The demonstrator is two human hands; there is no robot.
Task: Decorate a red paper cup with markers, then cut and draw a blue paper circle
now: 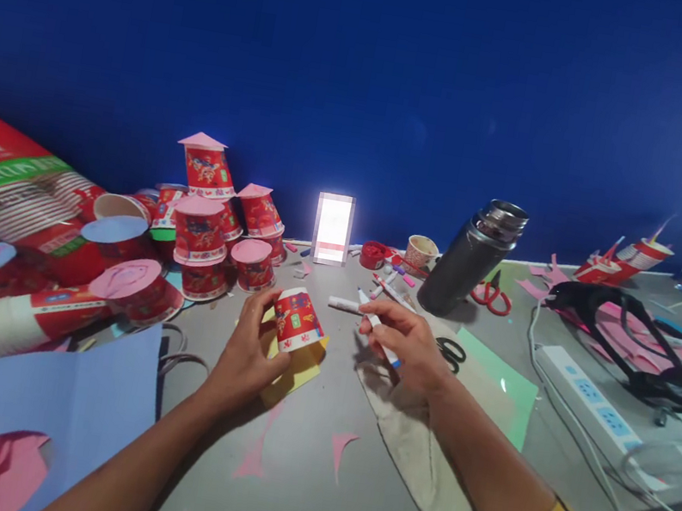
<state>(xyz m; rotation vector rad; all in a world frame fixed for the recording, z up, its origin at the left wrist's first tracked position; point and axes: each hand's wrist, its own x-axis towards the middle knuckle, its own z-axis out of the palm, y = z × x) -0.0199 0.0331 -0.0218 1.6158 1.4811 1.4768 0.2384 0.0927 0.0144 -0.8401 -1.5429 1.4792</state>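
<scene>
My left hand [247, 349] is closed round a red printed paper cup [299, 318], tilted, with its rim toward me. A piece of yellow paper [294, 380] lies against the rim side; whether it is stuck on I cannot tell. My right hand [404, 345] grips a slim white pen [374, 320] with a pointed tip and a blue part at its lower end. Just left of those fingers is a white marker [344, 304] on the table. Beneath my right hand are a cream cloth [407, 441] and black scissor handles [450, 357].
Stacked red cups [204, 233] with pink paper tops stand back left, beside a bag of paper cups [19, 184]. A dark flask [471, 260], red-handled scissors [492, 296], green paper [494, 377], a power strip [591, 402] and a black strapped headset [639, 349] are to the right.
</scene>
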